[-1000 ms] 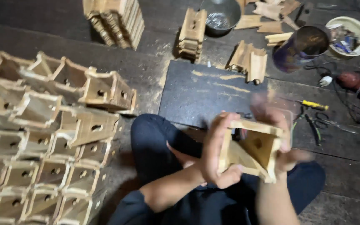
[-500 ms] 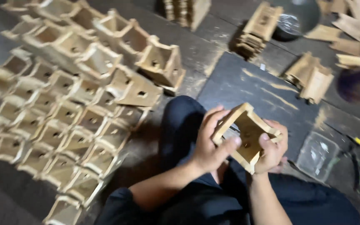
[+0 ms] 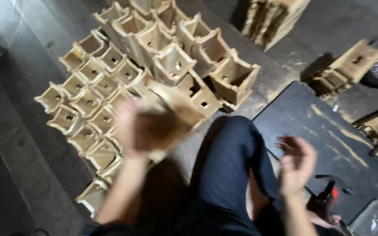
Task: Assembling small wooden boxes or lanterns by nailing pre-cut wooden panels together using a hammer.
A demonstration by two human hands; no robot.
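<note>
My left hand [image 3: 138, 129] grips a small open wooden box [image 3: 176, 107], blurred by motion, and holds it out over the near edge of a big pile of the same wooden boxes [image 3: 123, 65] on the floor. My right hand [image 3: 296, 164] hangs free above my right knee with its fingers loosely curled and nothing in it. My legs in dark trousers [image 3: 230, 170] lie folded below both hands.
A dark board [image 3: 324, 140] lies on the floor to the right, with a red-and-black tool [image 3: 327, 201] at its near edge. Stacks of wooden parts [image 3: 272, 17] stand at the back, with more of them [image 3: 351, 65] at the right. A clear plastic container [image 3: 375, 220] sits at bottom right.
Both hands held the box over my lap. Now the right hand has let go and the left hand has swung the box left to the pile. The view has turned left.
</note>
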